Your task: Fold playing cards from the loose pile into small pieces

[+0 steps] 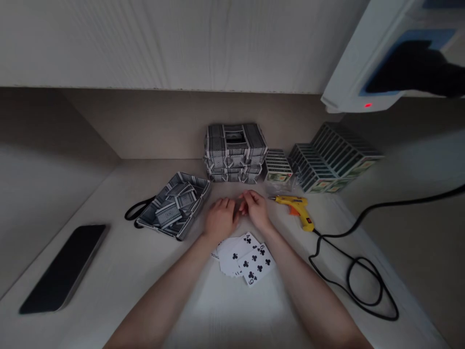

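The cards [228, 259] looked like smooth paper; the tray [196, 209] and box [236, 161] looked papery too. The gun [296, 204] was smooth plastic, its cable [390, 300] matt and rubbery. The phone [61, 271] looked smooth and glassy, the desk [119, 271] matt, the board [127, 43] overhead wood-grained.

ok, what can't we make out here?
All head view:
Anything held in left hand or right hand: hidden by the curled hands.
Loose cards, lower ones: covered by upper ones.
Tray, bottom: mostly covered by tray cards.
Plug: cut off by right edge.
Box labels: too small, dim.
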A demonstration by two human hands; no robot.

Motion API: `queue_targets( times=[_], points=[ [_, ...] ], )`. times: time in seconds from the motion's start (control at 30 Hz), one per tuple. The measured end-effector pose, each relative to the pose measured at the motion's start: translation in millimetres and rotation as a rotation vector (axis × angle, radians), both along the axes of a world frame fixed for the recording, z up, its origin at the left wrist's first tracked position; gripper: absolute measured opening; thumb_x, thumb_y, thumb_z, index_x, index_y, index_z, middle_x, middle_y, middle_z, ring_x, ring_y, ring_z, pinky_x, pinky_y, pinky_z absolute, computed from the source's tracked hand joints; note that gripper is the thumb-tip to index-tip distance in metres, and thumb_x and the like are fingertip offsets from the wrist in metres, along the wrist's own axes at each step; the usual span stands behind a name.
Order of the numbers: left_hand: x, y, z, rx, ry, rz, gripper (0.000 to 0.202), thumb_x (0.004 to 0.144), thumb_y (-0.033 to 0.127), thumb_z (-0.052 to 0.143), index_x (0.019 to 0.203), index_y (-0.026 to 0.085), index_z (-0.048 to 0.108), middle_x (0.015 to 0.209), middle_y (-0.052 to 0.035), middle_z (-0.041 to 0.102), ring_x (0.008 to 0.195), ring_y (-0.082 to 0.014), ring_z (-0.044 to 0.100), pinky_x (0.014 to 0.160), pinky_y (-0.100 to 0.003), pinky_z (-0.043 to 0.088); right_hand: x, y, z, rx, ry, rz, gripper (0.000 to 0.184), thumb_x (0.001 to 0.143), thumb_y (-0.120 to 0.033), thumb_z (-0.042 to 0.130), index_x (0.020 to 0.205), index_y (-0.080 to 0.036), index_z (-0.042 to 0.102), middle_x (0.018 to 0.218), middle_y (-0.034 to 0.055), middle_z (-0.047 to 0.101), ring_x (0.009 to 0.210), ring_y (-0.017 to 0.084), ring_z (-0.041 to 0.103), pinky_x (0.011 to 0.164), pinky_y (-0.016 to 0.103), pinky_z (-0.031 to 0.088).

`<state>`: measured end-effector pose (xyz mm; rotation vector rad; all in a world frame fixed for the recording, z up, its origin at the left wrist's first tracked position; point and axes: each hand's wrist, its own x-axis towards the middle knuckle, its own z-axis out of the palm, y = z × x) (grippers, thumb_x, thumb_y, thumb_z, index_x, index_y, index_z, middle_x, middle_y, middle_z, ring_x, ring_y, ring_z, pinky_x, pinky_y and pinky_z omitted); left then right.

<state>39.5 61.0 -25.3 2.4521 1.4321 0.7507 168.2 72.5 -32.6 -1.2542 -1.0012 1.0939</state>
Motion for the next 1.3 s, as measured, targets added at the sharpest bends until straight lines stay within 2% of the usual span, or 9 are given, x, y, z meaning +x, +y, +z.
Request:
queue_targets(
  times=[0.2, 0.43, 0.57, 0.7, 0.87, 0.93, 1.0, 1.13, 1.3],
  points=[
    [0.0, 0.6, -2.3, -0.001, 0.028, -0.091, 0.020, 0.081, 0.028, 0.047, 0.070, 0.018, 0.060, 0.072, -0.0060, 0.052, 0.069, -0.0186, 0.049, 0.066, -0.030, 0.035, 0.3, 0.0, 0.1, 0.015, 0.003, 0.015, 0.035, 0.076, -0.052, 0.051, 0.070, -0.018, 0.057, 0.042, -0.0041, 0.052, 0.034, 0.009, 0.044, 0.037, 0.021, 0.034],
    [-6.3, 21.5, -6.8, -0.089, -0.432, 0.222, 0.039, 0.085, 0.030, 0.040, 0.048, 0.017, 0.043, 0.052, 0.0019, 0.038, 0.051, -0.0104, 0.040, 0.053, -0.025, 0.027, -3.0, -5.1, 1.0, 0.043, -0.113, 0.160, 0.042, 0.075, -0.058, 0.049, 0.064, -0.019, 0.058, 0.044, -0.0032, 0.051, 0.038, 0.009, 0.043, 0.040, 0.022, 0.032],
    [-7.8, 26.3, -7.4, -0.126, -0.539, 0.253, 0.040, 0.084, 0.031, 0.042, 0.046, 0.017, 0.039, 0.050, 0.0031, 0.036, 0.051, -0.0095, 0.037, 0.052, -0.025, 0.024, -7.0, -11.3, 2.5, 0.088, -0.275, 0.312, 0.032, 0.062, -0.048, 0.068, 0.056, -0.019, 0.057, 0.044, -0.0051, 0.050, 0.043, 0.009, 0.042, 0.044, 0.021, 0.030],
    [-7.0, 24.7, -5.4, -0.195, -0.661, 0.283, 0.040, 0.084, 0.037, 0.042, 0.050, 0.017, 0.042, 0.051, 0.0028, 0.041, 0.053, -0.0099, 0.040, 0.055, -0.024, 0.028, -8.1, -11.6, 3.6, 0.053, -0.204, 0.387, 0.033, 0.063, -0.047, 0.066, 0.051, -0.019, 0.054, 0.042, -0.0054, 0.048, 0.041, 0.009, 0.039, 0.042, 0.021, 0.028],
    [-7.1, 11.3, 0.6, -0.101, -0.863, 0.275, 0.020, 0.081, 0.038, 0.048, 0.086, 0.018, 0.050, 0.079, -0.0022, 0.054, 0.072, -0.0141, 0.049, 0.070, -0.026, 0.038, 0.3, -1.5, 1.9, 0.038, -0.021, 0.064, 0.034, 0.064, -0.047, 0.065, 0.053, -0.019, 0.050, 0.041, -0.0058, 0.047, 0.039, 0.008, 0.037, 0.041, 0.022, 0.027],
    [-7.2, 1.1, 4.0, 0.031, -0.882, 0.201, 0.023, 0.077, 0.036, 0.055, 0.092, 0.019, 0.049, 0.090, -0.0060, 0.053, 0.081, -0.0165, 0.050, 0.078, -0.030, 0.038, 5.1, 3.1, 0.0, 0.019, 0.126, -0.125, 0.033, 0.065, -0.047, 0.064, 0.055, -0.020, 0.047, 0.042, -0.0070, 0.044, 0.038, 0.007, 0.035, 0.040, 0.022, 0.025],
    [-5.2, -9.9, 8.5, 0.080, -0.775, -0.045, 0.024, 0.072, 0.036, 0.060, 0.087, 0.020, 0.052, 0.094, -0.0082, 0.053, 0.090, -0.0203, 0.049, 0.084, -0.034, 0.036, 8.9, 6.2, -1.3, 0.016, 0.228, -0.195, 0.033, 0.064, -0.046, 0.064, 0.056, -0.020, 0.045, 0.044, -0.0072, 0.044, 0.039, 0.007, 0.035, 0.040, 0.021, 0.025],
    [7.7, -26.9, 20.2, -0.218, -0.284, -0.658, 0.033, 0.066, 0.045, 0.065, 0.087, 0.021, 0.056, 0.089, -0.0072, 0.056, 0.087, -0.0216, 0.050, 0.082, -0.033, 0.037, 11.9, 7.8, -0.5, -0.003, 0.235, -0.185, 0.034, 0.064, -0.046, 0.063, 0.054, -0.020, 0.044, 0.044, -0.0071, 0.043, 0.039, 0.007, 0.035, 0.041, 0.023, 0.026],
    [19.2, -33.0, 27.5, -0.284, -0.028, -0.726, 0.064, 0.047, 0.058, 0.072, 0.095, 0.019, 0.054, 0.097, -0.0073, 0.054, 0.095, -0.0253, 0.043, 0.087, -0.035, 0.033, 12.1, 9.8, -1.6, -0.015, 0.227, -0.215, 0.032, 0.063, -0.046, 0.063, 0.055, -0.021, 0.045, 0.043, -0.0076, 0.044, 0.038, 0.007, 0.035, 0.040, 0.023, 0.026]
  ],
)
